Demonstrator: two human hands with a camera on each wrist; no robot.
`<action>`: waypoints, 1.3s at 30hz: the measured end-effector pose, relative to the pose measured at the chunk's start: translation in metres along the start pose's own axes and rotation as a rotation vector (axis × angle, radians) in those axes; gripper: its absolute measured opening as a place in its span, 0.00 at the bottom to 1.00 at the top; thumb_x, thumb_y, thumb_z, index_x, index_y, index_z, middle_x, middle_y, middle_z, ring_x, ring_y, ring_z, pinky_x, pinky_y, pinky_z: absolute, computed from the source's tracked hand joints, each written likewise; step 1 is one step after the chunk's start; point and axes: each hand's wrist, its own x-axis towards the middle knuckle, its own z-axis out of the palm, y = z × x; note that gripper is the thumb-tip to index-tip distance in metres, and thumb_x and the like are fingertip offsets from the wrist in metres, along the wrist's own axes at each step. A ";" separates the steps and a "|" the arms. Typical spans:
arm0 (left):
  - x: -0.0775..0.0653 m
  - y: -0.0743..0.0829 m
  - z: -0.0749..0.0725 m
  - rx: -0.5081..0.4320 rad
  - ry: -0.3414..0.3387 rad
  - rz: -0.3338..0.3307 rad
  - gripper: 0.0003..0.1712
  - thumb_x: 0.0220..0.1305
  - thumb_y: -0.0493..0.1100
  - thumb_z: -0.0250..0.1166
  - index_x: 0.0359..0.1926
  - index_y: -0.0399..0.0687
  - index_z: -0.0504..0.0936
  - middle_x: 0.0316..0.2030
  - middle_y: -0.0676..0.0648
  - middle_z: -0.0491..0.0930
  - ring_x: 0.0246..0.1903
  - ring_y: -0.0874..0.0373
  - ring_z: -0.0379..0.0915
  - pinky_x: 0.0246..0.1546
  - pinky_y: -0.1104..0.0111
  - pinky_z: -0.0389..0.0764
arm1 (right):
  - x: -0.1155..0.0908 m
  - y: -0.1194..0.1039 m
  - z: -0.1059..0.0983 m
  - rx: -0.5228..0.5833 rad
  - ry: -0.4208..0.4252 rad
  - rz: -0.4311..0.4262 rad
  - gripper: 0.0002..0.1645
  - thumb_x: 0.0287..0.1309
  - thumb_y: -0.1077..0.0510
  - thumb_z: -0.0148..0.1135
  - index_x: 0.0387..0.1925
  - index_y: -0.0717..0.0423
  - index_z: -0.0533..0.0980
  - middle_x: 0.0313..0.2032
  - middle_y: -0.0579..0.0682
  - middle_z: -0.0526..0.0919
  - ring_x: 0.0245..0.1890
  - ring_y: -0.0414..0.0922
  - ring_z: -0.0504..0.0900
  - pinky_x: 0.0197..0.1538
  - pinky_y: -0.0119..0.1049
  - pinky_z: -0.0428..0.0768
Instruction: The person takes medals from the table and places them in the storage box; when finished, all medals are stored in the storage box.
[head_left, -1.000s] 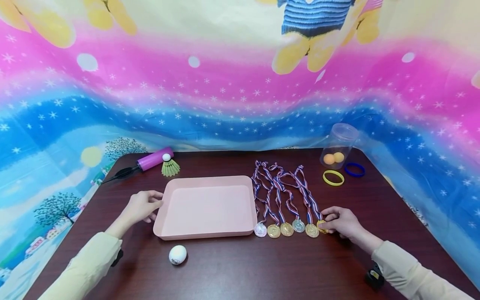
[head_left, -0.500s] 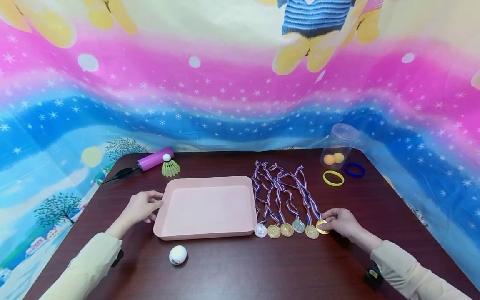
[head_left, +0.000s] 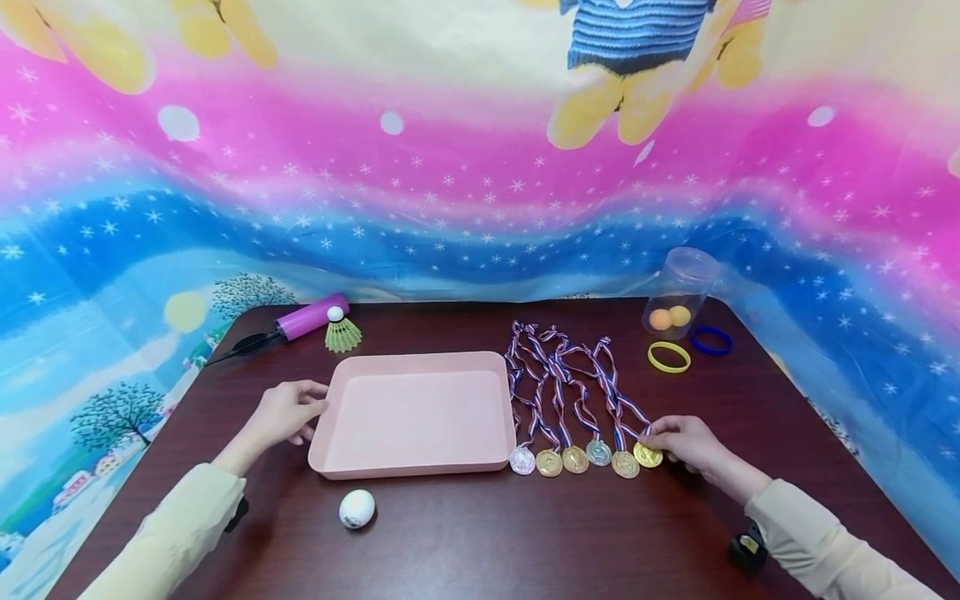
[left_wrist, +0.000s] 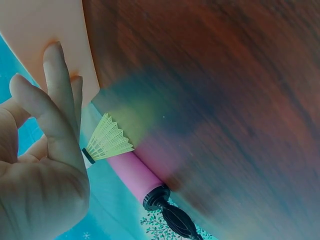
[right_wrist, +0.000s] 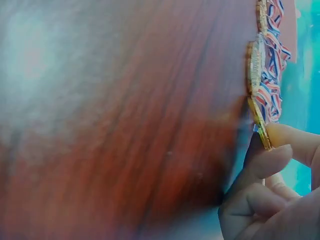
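Note:
My left hand point(head_left: 283, 414) touches the left wall of a pink rectangular tray point(head_left: 420, 417). In the left wrist view its fingers point(left_wrist: 56, 75) are fairly straight, with tips against the tray wall point(left_wrist: 65, 30). My right hand point(head_left: 692, 442) pinches the rightmost gold medal point(head_left: 648, 454) near its top, where the ribbon joins. The right wrist view has that medal point(right_wrist: 260, 122) edge-on, at the thumb and forefinger. Several more gold and silver medals point(head_left: 575, 459) lie in a row beside the tray, their striped ribbons point(head_left: 558, 375) stretched toward the back.
A white ball point(head_left: 357, 509) sits in front of the tray. Behind it lie a purple hand pump point(head_left: 311, 317) and a yellow-green shuttlecock point(head_left: 342, 332). At back right stand a clear jar point(head_left: 686, 279) with two orange balls, a yellow wristband point(head_left: 669, 357) and a blue wristband point(head_left: 711, 340).
The rightmost medal, mostly covered by my right fingers before, now shows fully. Its ribbon has spread away from the neighbouring one. My left hand and the tray stay in place.

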 end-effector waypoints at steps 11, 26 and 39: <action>-0.002 0.001 -0.002 -0.008 0.004 -0.003 0.24 0.66 0.41 0.58 0.60 0.32 0.71 0.41 0.31 0.82 0.17 0.55 0.81 0.18 0.64 0.82 | 0.008 -0.011 -0.017 0.243 -0.161 -0.020 0.24 0.62 0.57 0.60 0.51 0.72 0.67 0.33 0.45 0.80 0.32 0.39 0.82 0.36 0.36 0.85; -0.001 0.000 -0.002 -0.028 -0.021 0.002 0.25 0.66 0.41 0.58 0.60 0.31 0.70 0.42 0.30 0.82 0.18 0.54 0.82 0.18 0.63 0.82 | 0.034 -0.094 -0.053 0.465 -0.244 -0.078 0.06 0.63 0.61 0.59 0.40 0.50 0.71 0.30 0.39 0.85 0.32 0.36 0.85 0.38 0.32 0.84; -0.001 -0.001 0.000 -0.034 -0.007 -0.004 0.25 0.66 0.42 0.59 0.60 0.32 0.70 0.40 0.32 0.83 0.17 0.54 0.81 0.17 0.64 0.82 | 0.004 -0.212 -0.035 0.407 -0.258 -0.321 0.03 0.67 0.58 0.55 0.40 0.52 0.73 0.37 0.41 0.82 0.37 0.37 0.85 0.44 0.37 0.84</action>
